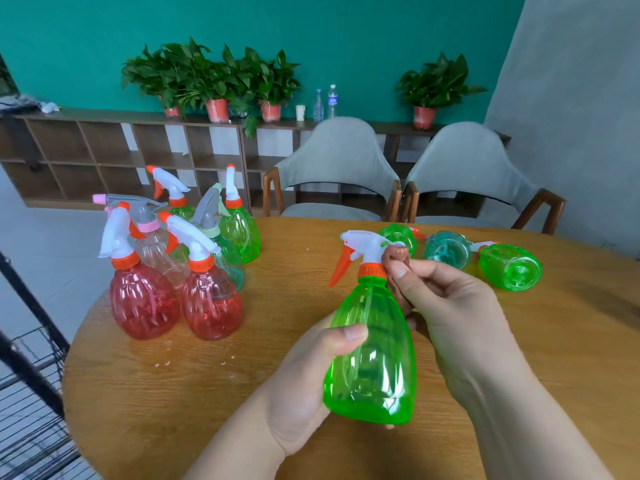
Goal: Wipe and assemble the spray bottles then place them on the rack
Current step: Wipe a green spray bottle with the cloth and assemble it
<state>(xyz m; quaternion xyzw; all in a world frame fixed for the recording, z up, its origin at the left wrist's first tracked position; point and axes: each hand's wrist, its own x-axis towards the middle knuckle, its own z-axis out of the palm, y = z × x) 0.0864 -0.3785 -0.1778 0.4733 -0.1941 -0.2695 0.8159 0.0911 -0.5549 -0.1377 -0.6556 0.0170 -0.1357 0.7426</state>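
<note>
A person's two hands work over a round wooden surface [173, 393]. The left hand [301, 382] grips the belly of a translucent green plastic spray bottle [374, 358], thumb across its front, holding it lifted and tilted slightly above the surface's near edge. The bottle carries a white trigger head with an orange collar and orange trigger. The right hand [450, 317] pinches a reddish-brown cloth [396, 261], pressing it against the back of the bottle's neck and trigger head.

To the left stands a cluster of assembled spray bottles, upright and close together: two translucent red bottles [143, 301] in front, with clear, teal and green ones behind. At the far right, three bottles lie on their sides: a green one [512, 268], a teal one [446, 251] and another green one [398, 235].

A black wire rack [31, 393] shows at the lower left edge, beside the surface. Two grey upholstered chairs [339, 157] stand behind.
</note>
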